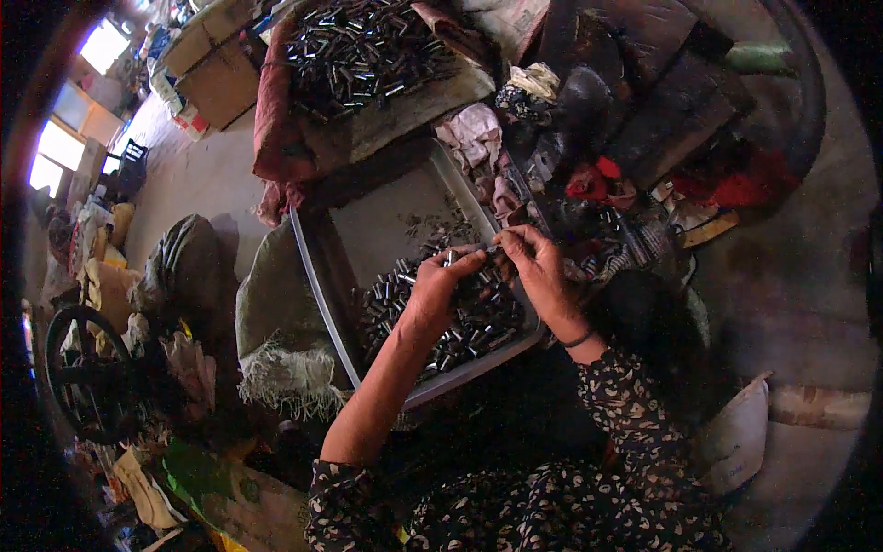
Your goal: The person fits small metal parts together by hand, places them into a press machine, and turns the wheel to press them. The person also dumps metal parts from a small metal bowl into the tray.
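Over a wide grey metal tray [322, 294], my two hands meet with their fingertips close together. My left hand [440, 283] is closed, with a small shiny metal cylinder [452, 258] showing at its fingers. My right hand [536, 267] pinches at a small dark metal piece [490, 249] between the two hands; its exact shape is too small to tell. Below them, a heap of short metal cylinders [391, 299] fills the near part of the tray. Smaller metal bits [432, 225] lie scattered toward its far side.
Beyond the tray, a red-edged sack [276, 138] holds many similar metal cylinders [359, 55]. Crumpled rags [474, 133] and dark machinery [681, 120] crowd the right. A frayed woven sack [280, 331] lies left of the tray, with a black handwheel [87, 373] farther left.
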### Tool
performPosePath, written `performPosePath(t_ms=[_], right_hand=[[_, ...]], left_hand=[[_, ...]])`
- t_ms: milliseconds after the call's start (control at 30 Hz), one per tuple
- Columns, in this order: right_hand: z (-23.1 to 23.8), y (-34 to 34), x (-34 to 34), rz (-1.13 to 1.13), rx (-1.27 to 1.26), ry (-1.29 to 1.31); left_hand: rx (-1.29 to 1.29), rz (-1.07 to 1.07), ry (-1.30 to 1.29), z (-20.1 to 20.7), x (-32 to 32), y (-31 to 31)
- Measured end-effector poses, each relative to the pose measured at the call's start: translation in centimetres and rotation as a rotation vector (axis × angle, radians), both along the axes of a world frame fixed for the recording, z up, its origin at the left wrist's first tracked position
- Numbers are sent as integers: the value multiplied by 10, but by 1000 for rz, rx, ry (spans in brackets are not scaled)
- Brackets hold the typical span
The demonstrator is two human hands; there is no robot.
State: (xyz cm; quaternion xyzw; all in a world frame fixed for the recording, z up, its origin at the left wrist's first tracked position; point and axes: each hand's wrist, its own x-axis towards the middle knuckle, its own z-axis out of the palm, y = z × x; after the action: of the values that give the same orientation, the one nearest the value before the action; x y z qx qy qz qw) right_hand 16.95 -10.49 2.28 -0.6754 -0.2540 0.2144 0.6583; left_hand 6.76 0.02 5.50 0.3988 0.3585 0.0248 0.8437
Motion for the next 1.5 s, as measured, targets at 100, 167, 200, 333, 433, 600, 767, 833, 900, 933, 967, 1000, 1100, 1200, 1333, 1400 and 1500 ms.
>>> performPosePath(t_ms=[100, 167, 200, 333, 433, 600, 767, 833, 900, 933, 967, 1000, 1100, 1200, 1333, 1400, 1500], right_hand=[[7, 0, -1, -24, 40, 34], [12, -7, 3, 85, 1, 166], [23, -9, -2, 125, -1, 361], [20, -8, -7, 121, -12, 278], [18, -10, -8, 105, -35, 193], [18, -13, -9, 114, -52, 162], [17, -16, -9, 113, -19, 191], [12, -18, -7, 106, -6, 199], [12, -19, -6, 101, -12, 179], [11, -20, -5, 83, 11, 158], [13, -23, 0, 71, 9, 151], [14, -26, 8, -17, 23, 85], [24, -28, 33, -240, -231, -302], [19, -36, 56, -307, -302, -682], [15, -39, 58, -115, -310, -760], [22, -39, 53, -100, -285, -697], [30, -38, 42, -101, -216, -417]], left_hand=[[12, -53, -95, -1, -7, 4], [11, -79, -92, 6, -7, 3], [9, -98, -81, 6, -9, 3], [43, -107, -74, -9, -13, 5], [45, -145, -113, -14, -12, 5], [120, -180, -113, -18, -14, 5], [124, -188, -89, -9, -13, 1], [107, -197, -72, -6, -10, -2], [100, -159, 4, -2, -9, -5], [99, -166, -21, -10, -8, -5], [97, -177, -29, -12, -7, -5], [45, -147, -56, -12, -4, -6], [-52, -41, -47, -14, -11, -1], [-138, 11, -118, -6, -1, -10], [-144, -45, -156, -4, 9, -13], [-92, -77, -143, -4, 14, -14], [58, -88, -104, 1, 23, -19]])
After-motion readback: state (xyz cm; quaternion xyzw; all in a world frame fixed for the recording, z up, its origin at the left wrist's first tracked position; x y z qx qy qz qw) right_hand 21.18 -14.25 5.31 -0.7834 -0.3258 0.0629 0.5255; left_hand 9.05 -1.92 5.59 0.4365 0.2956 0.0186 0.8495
